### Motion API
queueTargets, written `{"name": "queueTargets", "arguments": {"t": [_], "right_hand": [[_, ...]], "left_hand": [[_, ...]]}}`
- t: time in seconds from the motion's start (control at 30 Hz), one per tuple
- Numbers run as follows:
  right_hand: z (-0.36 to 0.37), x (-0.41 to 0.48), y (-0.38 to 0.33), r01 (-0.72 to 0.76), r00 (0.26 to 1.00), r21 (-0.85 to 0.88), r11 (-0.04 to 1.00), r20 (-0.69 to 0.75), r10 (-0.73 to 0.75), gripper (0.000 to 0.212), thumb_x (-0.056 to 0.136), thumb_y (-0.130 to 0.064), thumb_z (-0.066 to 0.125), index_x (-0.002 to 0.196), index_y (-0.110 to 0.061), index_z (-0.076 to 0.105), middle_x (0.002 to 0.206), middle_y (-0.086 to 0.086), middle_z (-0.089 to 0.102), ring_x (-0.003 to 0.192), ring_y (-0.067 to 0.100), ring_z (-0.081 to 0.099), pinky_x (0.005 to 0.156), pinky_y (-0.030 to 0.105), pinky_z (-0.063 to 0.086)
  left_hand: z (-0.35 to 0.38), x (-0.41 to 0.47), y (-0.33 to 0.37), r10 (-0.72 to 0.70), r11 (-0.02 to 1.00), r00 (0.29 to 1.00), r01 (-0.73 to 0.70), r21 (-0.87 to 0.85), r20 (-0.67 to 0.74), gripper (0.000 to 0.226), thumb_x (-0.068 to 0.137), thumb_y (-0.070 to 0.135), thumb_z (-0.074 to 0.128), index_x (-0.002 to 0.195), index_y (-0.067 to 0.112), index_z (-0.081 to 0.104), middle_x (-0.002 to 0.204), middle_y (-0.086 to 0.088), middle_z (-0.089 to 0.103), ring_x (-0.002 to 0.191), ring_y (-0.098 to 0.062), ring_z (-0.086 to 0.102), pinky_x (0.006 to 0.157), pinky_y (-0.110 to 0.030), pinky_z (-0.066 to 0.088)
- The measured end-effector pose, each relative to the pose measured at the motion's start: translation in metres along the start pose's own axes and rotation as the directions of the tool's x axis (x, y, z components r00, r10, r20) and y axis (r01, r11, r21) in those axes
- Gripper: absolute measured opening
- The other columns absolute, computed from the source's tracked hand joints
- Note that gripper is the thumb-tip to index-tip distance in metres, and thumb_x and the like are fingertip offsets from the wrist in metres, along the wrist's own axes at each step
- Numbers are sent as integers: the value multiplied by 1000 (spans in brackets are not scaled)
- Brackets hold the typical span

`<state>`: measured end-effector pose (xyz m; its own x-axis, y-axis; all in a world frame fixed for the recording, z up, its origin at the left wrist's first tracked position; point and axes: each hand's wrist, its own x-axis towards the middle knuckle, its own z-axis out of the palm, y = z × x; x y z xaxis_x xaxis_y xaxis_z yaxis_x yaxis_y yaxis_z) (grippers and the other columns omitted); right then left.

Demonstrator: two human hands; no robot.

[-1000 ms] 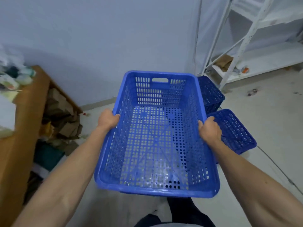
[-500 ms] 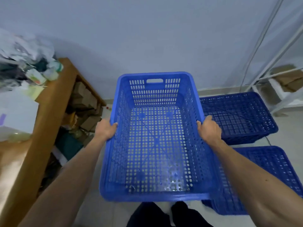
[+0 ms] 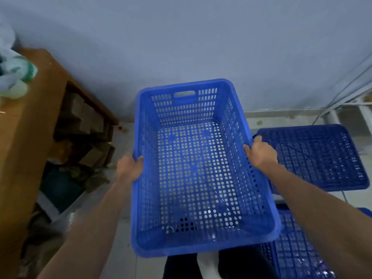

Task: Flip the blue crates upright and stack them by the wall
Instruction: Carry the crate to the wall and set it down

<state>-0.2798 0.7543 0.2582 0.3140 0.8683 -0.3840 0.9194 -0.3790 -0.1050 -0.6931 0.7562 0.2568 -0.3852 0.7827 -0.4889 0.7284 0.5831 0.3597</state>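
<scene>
three blue crates are visible. the held crate is upright, open side up, empty, carried above the floor in front of the wall; its far short side has one handle slot just below the rim. two hands grip it, one on each long rim: the left hand is closed over the left rim with its fingers curled inside the crate, and the right hand is closed over the right rim, thumb side toward the wall. two bare forearms run from the lower corners of the view to these hands. the other two crates lie upside down on the floor at the right, ribbed bases up: the far overturned crate sits near the wall's skirting, just beyond the right hand, and the near overturned crate lies closer to the person, partly hidden by the held crate and the right forearm. one wooden table stands at the left, with cardboard boxes stacked beneath it. one white metal shelf frame shows at the right edge. two dark trouser legs appear below the held crate.
</scene>
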Motion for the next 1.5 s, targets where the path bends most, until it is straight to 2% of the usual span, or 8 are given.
{"name": "queueTargets", "arguments": {"t": [0.4,0.53,0.67,0.83,0.9,1.1,1.37,1.5], "right_hand": [[154,214,-38,124,986,-88,988,121,-113,40,99,-45,44,108,-6,42,100,19,64,89,36,64,64,38,45],[202,268,-47,168,981,-96,981,109,-158,34,99,-43,46,98,-10,37,96,20,64,84,37,63,66,40,48],[233,307,-63,175,983,-106,979,69,-168,32,97,-40,50,97,-9,41,101,20,63,90,40,61,73,43,49],[250,345,-85,212,977,-167,963,-1,-215,31,97,-37,49,106,-7,47,113,18,60,98,40,60,71,39,37],[252,357,-94,223,974,-188,956,-4,-228,33,98,-36,49,111,-6,48,116,19,60,102,40,60,72,39,37],[245,384,-115,248,967,-229,941,9,-253,37,99,-30,48,123,-3,46,126,19,52,112,41,56,83,44,45],[241,416,-127,233,960,-142,962,189,-205,48,93,-21,50,138,-6,41,139,19,40,124,40,47,105,49,40],[246,422,-134,267,944,-126,955,232,-234,53,92,-22,51,141,-8,40,142,17,36,126,40,45,105,50,40]], "left_hand": [[169,162,-39,-245,956,968,233,-177,-48,36,94,32,58,111,0,61,104,-20,67,98,-40,63,84,-45,51],[227,173,-55,-321,927,934,277,-252,-155,22,89,25,66,83,9,53,65,-2,54,59,-25,56,53,-29,37],[272,170,-69,-389,888,909,326,-325,-151,22,85,25,69,89,9,54,77,-5,60,70,-25,54,69,-35,44],[321,147,-63,-494,798,850,359,-484,-184,19,86,21,68,88,11,53,69,4,54,64,-22,58,59,-29,41],[336,141,-58,-553,747,819,404,-528,-155,19,86,21,68,86,11,52,66,7,51,59,-15,53,54,-27,36],[370,135,-42,-638,617,770,519,-591,11,21,85,25,72,88,11,55,71,7,54,77,-27,59,68,-30,39],[405,127,-15,-699,470,704,585,-661,126,41,95,41,57,83,2,58,75,-10,61,73,-31,61,79,-48,56],[424,122,-7,-710,342,667,606,-718,225,49,97,46,51,92,-2,61,98,-22,66,92,-38,64,85,-52,56]]}}
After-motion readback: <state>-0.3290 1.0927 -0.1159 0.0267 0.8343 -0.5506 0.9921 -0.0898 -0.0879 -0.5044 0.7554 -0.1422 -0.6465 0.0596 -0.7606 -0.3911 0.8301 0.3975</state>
